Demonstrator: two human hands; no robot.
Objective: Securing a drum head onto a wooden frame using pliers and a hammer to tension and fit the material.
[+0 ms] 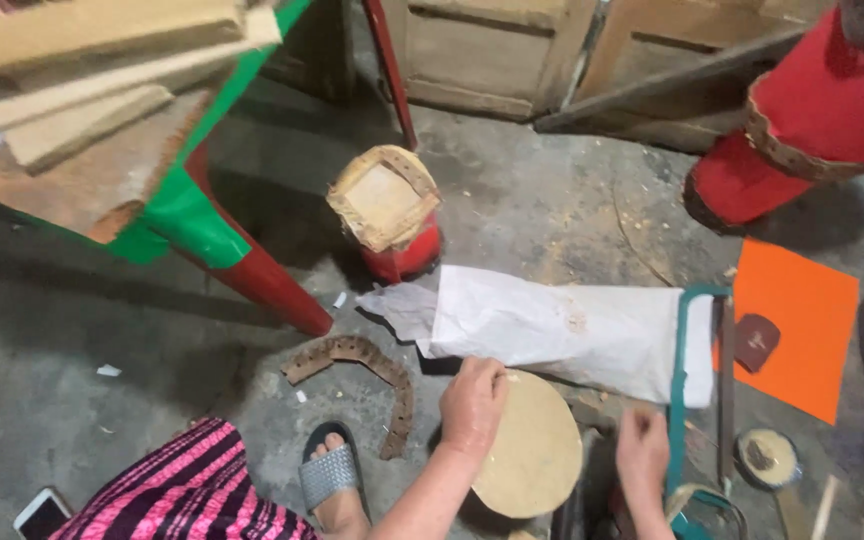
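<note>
From the head camera, looking down at a concrete floor (552,200) dusted with wood shavings, the left hand (472,405) rests curled, knuckles up, on the far edge of a round wooden disc (532,450), its fingers closed against the lower edge of a white paper-wrapped roll (562,330) that lies just beyond it. The right hand (642,455) sits just right of the disc, fingers bent downward; whether it grips anything I cannot tell, as its fingertips are hidden. Immediately right of that hand stands a teal hacksaw frame (687,390), reaching up over the end of the roll. Farther right lies an orange sheet (792,330) with a small dark brown piece (755,340) on it, and below it a small round tin (767,458).

Left of the left hand lie a curved brown leather strip (362,370) and the person's foot in a grey sandal (330,475), beside a pink striped garment (187,495). Beyond the hands stands a small red drum (392,215); a larger red drum (802,120) lies far right.
</note>
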